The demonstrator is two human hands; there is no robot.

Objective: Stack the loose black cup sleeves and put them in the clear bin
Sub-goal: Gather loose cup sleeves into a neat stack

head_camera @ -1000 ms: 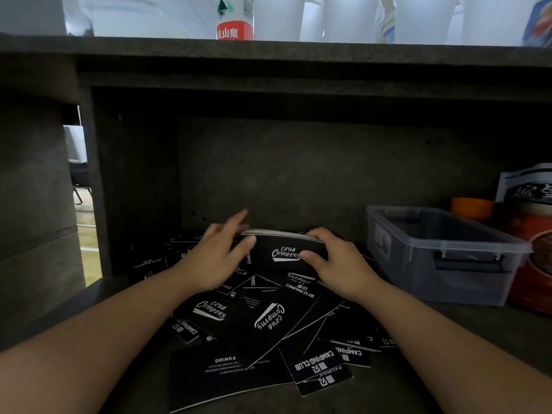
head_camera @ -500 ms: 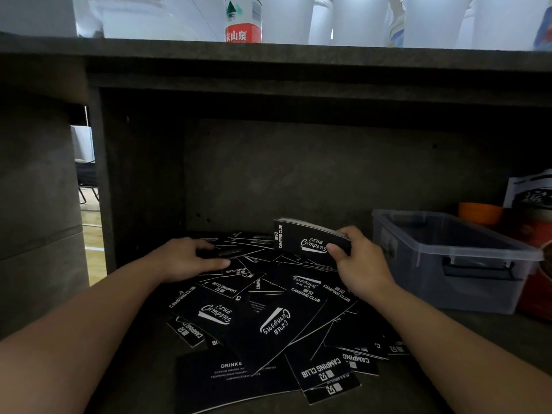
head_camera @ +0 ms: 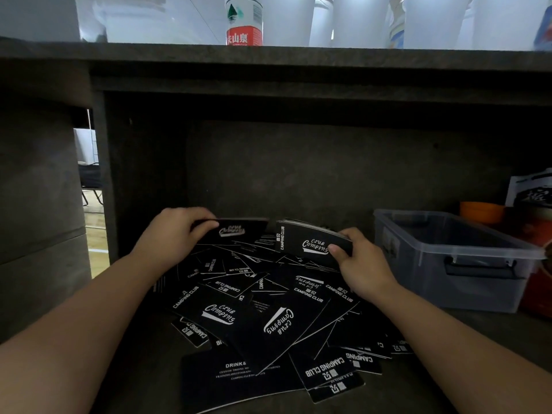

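Several flat black cup sleeves (head_camera: 263, 321) with white "Camping Club" print lie scattered in a heap on the dark shelf. My right hand (head_camera: 361, 264) grips a small stack of sleeves (head_camera: 310, 242), held on edge above the heap. My left hand (head_camera: 173, 234) pinches a single sleeve (head_camera: 239, 231) at the heap's far left, lifted and a short gap left of the stack. The clear bin (head_camera: 448, 261) stands to the right of my right hand, with no sleeves visible inside.
An orange cup (head_camera: 481, 212) and a red-and-black package (head_camera: 534, 228) stand behind and right of the bin. A shelf board (head_camera: 268, 58) overhangs the space, with a red-labelled bottle (head_camera: 243, 22) on top. A dark side panel (head_camera: 104, 180) closes the left.
My left hand left the stack, reached into the heap at the left and lifted one sleeve. My right hand kept the stack and shifted it a little to the right.
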